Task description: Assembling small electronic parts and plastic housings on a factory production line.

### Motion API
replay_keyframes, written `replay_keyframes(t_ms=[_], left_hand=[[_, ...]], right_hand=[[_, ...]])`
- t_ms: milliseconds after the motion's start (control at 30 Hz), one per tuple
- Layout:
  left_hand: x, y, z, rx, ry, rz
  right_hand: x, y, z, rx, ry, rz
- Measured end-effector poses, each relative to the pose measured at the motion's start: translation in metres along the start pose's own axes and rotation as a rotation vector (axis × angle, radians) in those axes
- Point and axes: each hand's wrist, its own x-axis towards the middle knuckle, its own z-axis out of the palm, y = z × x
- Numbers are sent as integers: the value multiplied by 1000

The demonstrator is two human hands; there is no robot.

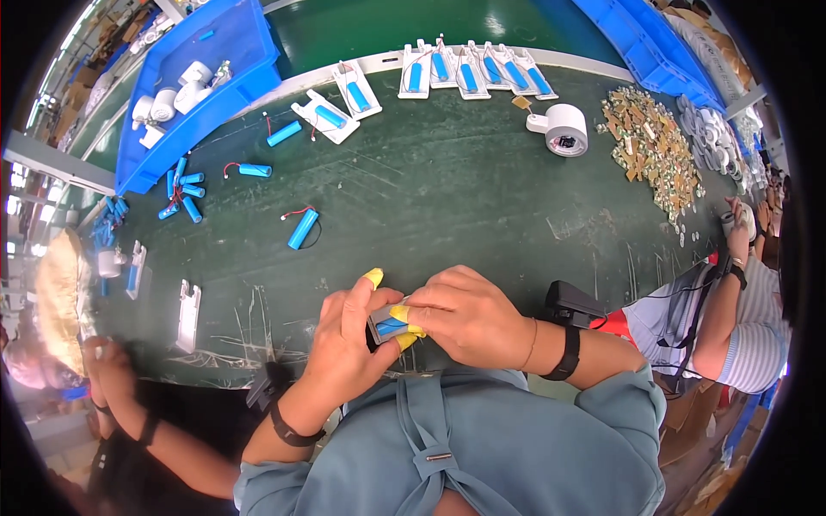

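On the scratched green bench (447,198), both hands, left hand (348,340) and right hand (469,314), close on a white holder (387,327) at six o'clock, best pressing its blue cell squarely.

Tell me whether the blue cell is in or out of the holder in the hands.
In. The blue cell lies inside the small holder, which both the left hand and the right hand grip above the green table.
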Motion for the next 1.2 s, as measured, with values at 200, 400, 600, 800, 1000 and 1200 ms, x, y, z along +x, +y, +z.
replay_keyframes(t_ms=[200, 400, 600, 800, 1000, 1200], left_hand=[[1, -1, -1, 17, 9, 40], [9, 8, -7, 85, -30, 107], [56, 11, -17, 148, 118, 6], [52, -23, -79, 418, 345, -108], [-105, -134, -138, 574, 386, -596], [-137, -114, -124, 486, 414, -571]], right_hand=[[1, 0, 0, -53, -84, -39], [10, -2, -18, -60, -18, -45], [13, 5, -34, -70, 285, 61], [11, 14, -31, -32, 242, 112], [56, 11, -9, -32, 53, -39], [128, 41, 48, -188, -70, -267]])
